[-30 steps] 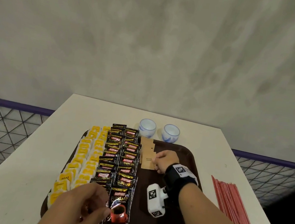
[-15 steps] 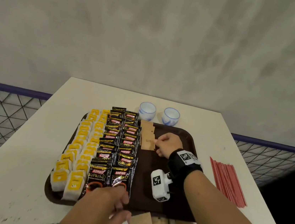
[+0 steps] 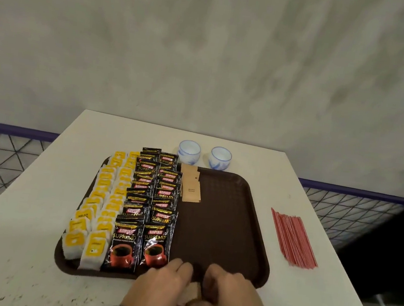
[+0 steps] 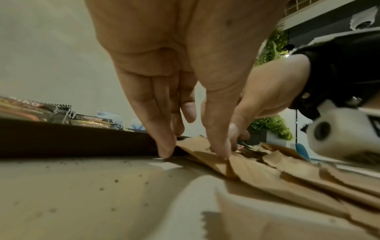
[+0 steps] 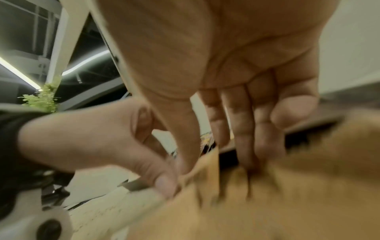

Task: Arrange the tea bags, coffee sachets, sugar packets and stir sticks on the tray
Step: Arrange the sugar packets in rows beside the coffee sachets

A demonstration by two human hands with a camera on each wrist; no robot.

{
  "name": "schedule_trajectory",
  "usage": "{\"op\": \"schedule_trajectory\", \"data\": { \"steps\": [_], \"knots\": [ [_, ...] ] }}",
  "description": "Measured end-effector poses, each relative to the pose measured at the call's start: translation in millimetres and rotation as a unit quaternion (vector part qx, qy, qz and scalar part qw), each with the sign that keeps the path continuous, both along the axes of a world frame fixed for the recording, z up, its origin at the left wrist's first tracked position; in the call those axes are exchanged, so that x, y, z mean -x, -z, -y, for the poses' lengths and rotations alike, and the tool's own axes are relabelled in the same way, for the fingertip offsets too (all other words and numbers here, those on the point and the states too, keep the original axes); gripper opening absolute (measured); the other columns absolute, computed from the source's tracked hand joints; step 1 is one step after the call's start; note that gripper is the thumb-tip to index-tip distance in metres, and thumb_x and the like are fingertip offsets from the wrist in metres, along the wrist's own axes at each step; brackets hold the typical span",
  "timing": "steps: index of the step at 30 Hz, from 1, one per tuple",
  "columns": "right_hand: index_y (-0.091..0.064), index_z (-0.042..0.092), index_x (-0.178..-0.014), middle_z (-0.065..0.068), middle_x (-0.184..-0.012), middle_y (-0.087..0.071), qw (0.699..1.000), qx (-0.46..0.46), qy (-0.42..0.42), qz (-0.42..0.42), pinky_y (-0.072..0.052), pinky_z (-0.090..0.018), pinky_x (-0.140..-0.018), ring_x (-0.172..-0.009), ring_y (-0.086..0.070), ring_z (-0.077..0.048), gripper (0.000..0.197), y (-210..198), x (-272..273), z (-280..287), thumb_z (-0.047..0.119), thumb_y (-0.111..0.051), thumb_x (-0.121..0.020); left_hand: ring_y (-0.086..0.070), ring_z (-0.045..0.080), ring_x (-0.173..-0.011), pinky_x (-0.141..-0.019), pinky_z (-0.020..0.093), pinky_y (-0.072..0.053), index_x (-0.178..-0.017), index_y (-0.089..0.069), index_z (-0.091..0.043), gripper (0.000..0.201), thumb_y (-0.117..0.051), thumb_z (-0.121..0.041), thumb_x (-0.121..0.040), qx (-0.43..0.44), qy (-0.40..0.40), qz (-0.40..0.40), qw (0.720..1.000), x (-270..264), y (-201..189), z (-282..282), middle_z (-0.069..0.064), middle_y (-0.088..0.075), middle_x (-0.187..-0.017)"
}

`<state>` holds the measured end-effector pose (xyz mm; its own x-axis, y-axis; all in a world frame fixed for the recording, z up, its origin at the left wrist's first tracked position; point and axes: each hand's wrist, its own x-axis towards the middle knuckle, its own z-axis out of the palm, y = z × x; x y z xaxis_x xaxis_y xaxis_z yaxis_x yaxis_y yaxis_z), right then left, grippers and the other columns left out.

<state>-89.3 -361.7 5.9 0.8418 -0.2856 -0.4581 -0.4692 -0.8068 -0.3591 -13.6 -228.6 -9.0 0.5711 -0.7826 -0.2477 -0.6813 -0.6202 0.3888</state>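
— Both hands were down at the near edge of the tray [image 3: 257, 236], on the loose sugar packets [image 4: 257, 172] lying on the surface [image 3: 9, 218]?

— Yes. The left hand [image 3: 158, 292] had its fingers straight, thumb tip and fingertip pressing a packet. The right hand [image 3: 231, 301] pinched one between thumb and fingers.

— And the rest?

— Tea bags [image 3: 100, 206] and coffee sachets [image 3: 148, 209] sat in rows on the tray's left, a few sugar packets beside them. Stir sticks [image 3: 292, 237] lay on the surface, right of the tray.
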Motion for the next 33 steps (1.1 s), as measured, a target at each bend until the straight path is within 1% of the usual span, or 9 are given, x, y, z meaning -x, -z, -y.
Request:
{"op": "schedule_trajectory", "data": {
  "steps": [4,8,12,14,17,24,29,31,33],
  "knots": [
    [-0.044,0.036,-0.089,0.011,-0.095,-0.065,0.996,-0.035,0.066,0.046,-0.047,-0.020,-0.079,-0.085,-0.061,-0.006,0.020,14,-1,-7,0.028,-0.061,-0.085,-0.052,0.012,-0.103,-0.082,0.025,-0.043,-0.089,-0.043,-0.032,0.025,-0.060,-0.016,-0.080,0.085,-0.029,-0.044,0.995,-2,6,-3,-0.015,-0.038,-0.106],
    [-0.047,0.037,-0.088,0.002,-0.082,-0.066,0.980,-0.133,0.101,0.105,-0.053,-0.020,-0.073,-0.071,-0.060,-0.005,0.038,11,1,0,0.013,-0.073,-0.075,-0.056,0.005,-0.076,-0.067,0.019,-0.046,-0.067,-0.044,-0.035,0.036,-0.058,-0.003,-0.068,0.199,-0.077,-0.119,0.970,-10,8,-13,-0.013,-0.050,-0.088],
    [-0.057,0.037,-0.098,-0.004,-0.084,-0.066,0.956,-0.200,0.078,0.198,-0.054,-0.030,-0.075,-0.073,-0.062,-0.013,0.036,-11,0,7,0.011,-0.073,-0.079,-0.065,0.019,-0.063,-0.058,0.026,-0.051,-0.077,-0.060,-0.023,0.031,-0.070,0.005,-0.069,0.343,-0.148,-0.236,0.897,-22,-8,-17,0.008,-0.065,-0.076],
    [-0.063,0.032,-0.094,-0.001,-0.082,-0.066,0.945,-0.224,0.064,0.229,-0.054,-0.030,-0.070,-0.076,-0.064,-0.016,0.023,-23,-4,10,0.013,-0.069,-0.083,-0.067,0.020,-0.071,-0.062,0.021,-0.054,-0.082,-0.061,-0.019,0.029,-0.073,0.006,-0.072,0.407,-0.175,-0.260,0.858,-29,-18,-17,0.007,-0.067,-0.082],
    [-0.065,0.025,-0.094,-0.001,-0.079,-0.069,0.924,-0.264,0.079,0.265,-0.049,-0.024,-0.059,-0.069,-0.065,-0.011,0.016,-35,-9,11,0.011,-0.067,-0.087,-0.068,0.020,-0.078,-0.068,0.027,-0.056,-0.087,-0.063,-0.014,0.026,-0.075,0.003,-0.072,0.449,-0.195,-0.287,0.823,-37,-33,-17,0.005,-0.070,-0.086],
    [-0.062,0.014,-0.099,-0.008,-0.080,-0.071,0.886,-0.330,0.160,0.285,-0.055,-0.032,-0.062,-0.064,-0.066,-0.018,0.014,-35,-17,2,0.009,-0.067,-0.086,-0.070,0.019,-0.073,-0.060,0.034,-0.060,-0.086,-0.065,-0.011,0.021,-0.072,0.005,-0.075,0.397,-0.199,-0.300,0.844,-35,-42,-23,0.011,-0.067,-0.081],
    [-0.061,0.008,-0.103,-0.008,-0.082,-0.073,0.859,-0.386,0.201,0.270,-0.053,-0.030,-0.060,-0.070,-0.068,-0.018,0.026,-27,-25,8,0.010,-0.074,-0.081,-0.071,0.022,-0.071,-0.062,0.036,-0.060,-0.085,-0.065,-0.007,0.021,-0.075,0.005,-0.072,0.398,-0.243,-0.324,0.823,-35,-38,-23,0.013,-0.068,-0.077],
    [-0.062,0.008,-0.098,-0.006,-0.080,-0.074,0.860,-0.364,0.225,0.277,-0.051,-0.027,-0.057,-0.073,-0.069,-0.019,0.017,-21,-40,22,0.002,-0.068,-0.084,-0.070,0.015,-0.074,-0.065,0.029,-0.060,-0.086,-0.066,-0.017,0.022,-0.080,-0.008,-0.071,0.349,-0.221,-0.297,0.861,-37,-35,-26,0.003,-0.071,-0.079],
    [-0.061,0.009,-0.092,-0.004,-0.074,-0.072,0.862,-0.336,0.258,0.280,-0.050,-0.024,-0.053,-0.067,-0.068,-0.016,0.014,-10,-66,46,-0.003,-0.064,-0.086,-0.068,0.003,-0.078,-0.070,0.019,-0.056,-0.085,-0.064,-0.031,0.024,-0.082,-0.028,-0.069,0.279,-0.180,-0.233,0.914,-36,-35,-32,-0.018,-0.070,-0.083]
  ]
}}
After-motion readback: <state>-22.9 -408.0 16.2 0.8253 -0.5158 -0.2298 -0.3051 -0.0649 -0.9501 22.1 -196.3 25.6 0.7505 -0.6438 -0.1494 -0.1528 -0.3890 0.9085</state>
